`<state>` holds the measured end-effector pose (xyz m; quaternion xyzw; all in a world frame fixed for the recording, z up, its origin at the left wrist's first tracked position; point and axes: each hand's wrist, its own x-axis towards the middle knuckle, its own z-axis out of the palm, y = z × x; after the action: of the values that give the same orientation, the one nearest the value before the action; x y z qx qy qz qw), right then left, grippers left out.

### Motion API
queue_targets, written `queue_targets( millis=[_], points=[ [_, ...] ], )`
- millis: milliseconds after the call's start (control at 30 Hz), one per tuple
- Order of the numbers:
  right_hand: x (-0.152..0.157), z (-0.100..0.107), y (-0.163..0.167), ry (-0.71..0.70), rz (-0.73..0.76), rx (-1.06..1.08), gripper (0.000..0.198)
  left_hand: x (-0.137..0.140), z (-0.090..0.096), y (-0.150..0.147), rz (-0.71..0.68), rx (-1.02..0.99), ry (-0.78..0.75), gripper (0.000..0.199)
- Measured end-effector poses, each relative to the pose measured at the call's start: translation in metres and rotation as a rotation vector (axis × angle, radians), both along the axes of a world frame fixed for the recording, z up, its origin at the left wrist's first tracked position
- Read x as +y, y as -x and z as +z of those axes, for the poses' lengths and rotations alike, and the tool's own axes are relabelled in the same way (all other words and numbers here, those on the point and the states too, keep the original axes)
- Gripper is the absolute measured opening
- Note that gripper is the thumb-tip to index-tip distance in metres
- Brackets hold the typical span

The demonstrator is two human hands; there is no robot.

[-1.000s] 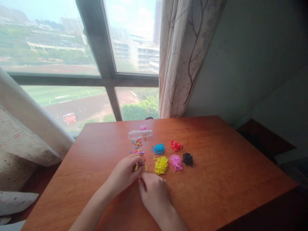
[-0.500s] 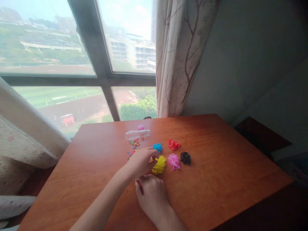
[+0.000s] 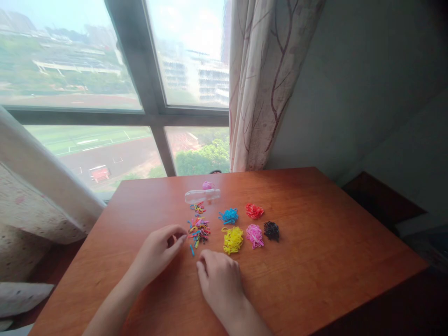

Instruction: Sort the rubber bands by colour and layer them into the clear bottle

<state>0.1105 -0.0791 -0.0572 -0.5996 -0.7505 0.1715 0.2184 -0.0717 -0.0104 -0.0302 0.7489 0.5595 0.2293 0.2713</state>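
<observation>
At the left edge of a mixed-colour pile of small rubber bands [image 3: 199,230] is my left hand [image 3: 159,252], thumb and fingertips brought together; what lies between them is too small to see. My right hand [image 3: 221,277] rests on the table below that pile, fingers curled in and their tips hidden. Sorted heaps of bands lie to the right: yellow bands [image 3: 233,240], blue bands [image 3: 229,216], pink bands [image 3: 255,236], red bands [image 3: 254,211] and black bands [image 3: 271,231]. One loose blue band [image 3: 192,250] lies between my hands.
Farther back are a smaller mixed cluster of bands [image 3: 198,207], a clear plastic container [image 3: 201,195] lying on its side and a pink item [image 3: 207,185]. The wooden table [image 3: 308,261] stands against a window, with curtains [image 3: 259,84] on both sides.
My left hand has moved left, from over the yellow heap to the edge of the mixed pile, which is now uncovered. My right hand stays in place.
</observation>
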Motion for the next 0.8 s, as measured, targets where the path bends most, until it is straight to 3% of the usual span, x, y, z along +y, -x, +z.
queue_targets(
  millis=[467,667,800],
  points=[
    [0.015,-0.002,0.019,-0.008,-0.008,-0.073,0.007,-0.010,-0.002,-0.003,0.010,0.086,0.017,0.022],
    [0.013,-0.006,0.012,-0.059,-0.033,0.105,0.011,-0.010,0.002,-0.004,-0.007,0.130,0.028,0.021],
    [0.015,0.002,-0.002,-0.104,-0.060,0.257,0.013,-0.010,-0.001,-0.003,-0.026,0.187,0.030,0.024]
  ],
)
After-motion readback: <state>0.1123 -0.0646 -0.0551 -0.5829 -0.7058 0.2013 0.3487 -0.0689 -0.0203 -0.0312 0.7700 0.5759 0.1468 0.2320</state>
